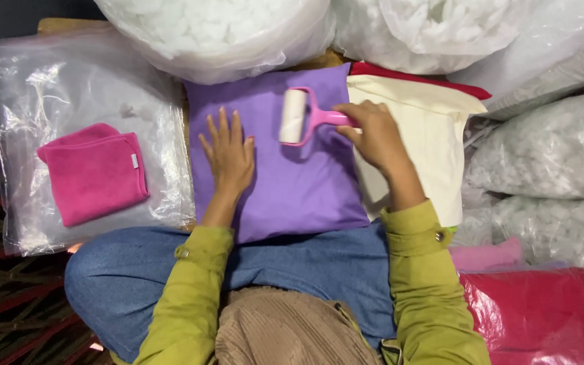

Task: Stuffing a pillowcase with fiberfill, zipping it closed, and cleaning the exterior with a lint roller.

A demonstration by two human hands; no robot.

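Across your lap lies the purple pillow [285, 182], its near edge resting on your jeans. Your left hand [228, 155] lies flat on it, fingers spread, gripping nothing. Your right hand [373, 135] is closed around the handle of the pink lint roller [299, 116], whose white roll rests on the pillow's upper part; the handle end is hidden inside your fist. To your right, a cream cover [427, 135] is partly covered by your forearm, and only an edge of the red fabric [400, 73] beneath shows. To your left, a folded pink cloth [92, 172] lies on a clear plastic bag [69, 88].
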